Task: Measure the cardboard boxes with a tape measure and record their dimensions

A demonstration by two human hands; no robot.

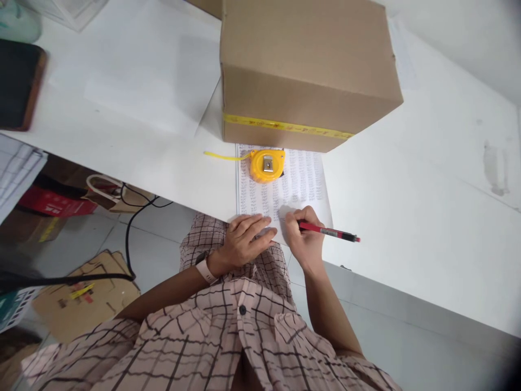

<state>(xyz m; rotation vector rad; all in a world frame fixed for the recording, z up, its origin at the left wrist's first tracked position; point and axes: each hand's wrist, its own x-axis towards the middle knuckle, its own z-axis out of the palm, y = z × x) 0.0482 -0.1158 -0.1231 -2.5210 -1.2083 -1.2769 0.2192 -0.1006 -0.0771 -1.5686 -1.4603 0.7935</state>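
My right hand [307, 239] grips a red and black pen [331, 232], its writing end hidden by my fingers over a sheet of paper [303, 187] filled with columns of writing. Flat on the lower left edge of that sheet lies my left hand [248, 239], fingers stretched and holding nothing. A yellow tape measure [267, 164] rests on the sheet above both hands, a short length of its blade sticking out to the left. Just behind it stands a closed cardboard box [311, 70] with a strip of yellow tape along its side.
Blank white paper [150, 70] covers part of the white table [407, 201] at left. A dark phone [18, 84] lies at the far left edge. Below, a black cable [127, 239] hangs over flattened cardboard [89, 304] on the floor, near a paper bag [106, 193].
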